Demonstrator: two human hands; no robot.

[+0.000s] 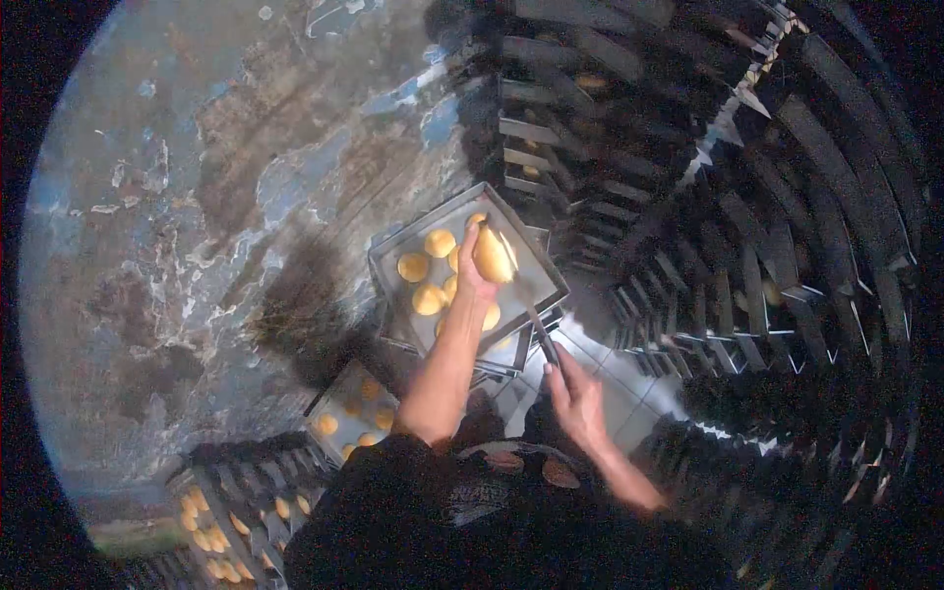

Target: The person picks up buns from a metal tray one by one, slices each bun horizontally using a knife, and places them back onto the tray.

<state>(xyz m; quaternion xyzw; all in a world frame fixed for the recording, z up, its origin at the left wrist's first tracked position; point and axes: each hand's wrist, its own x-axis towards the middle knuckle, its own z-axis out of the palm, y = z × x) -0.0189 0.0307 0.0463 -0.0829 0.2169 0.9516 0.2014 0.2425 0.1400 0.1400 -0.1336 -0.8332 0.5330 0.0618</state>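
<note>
My left hand (478, 273) grips a round golden bun (497, 260) above a metal baking tray (391, 295). A pale line runs along the bun's right side; I cannot tell how deep it goes. In my right hand (578, 401) is a knife (547, 344), its blade pointing up and left towards the bun. The blade's tip is blurred. Several more buns, such as one bun (413, 266), lie in the tray under my left hand and forearm, which partly cover them.
Below the first tray, another tray (334, 401) holds several buns. Dark racks (688, 285) of trays line the right side, and a rack with buns (202, 521) stands at lower left. A stained, peeling wall (246, 177) fills the left; tiled floor (629, 383) shows beneath.
</note>
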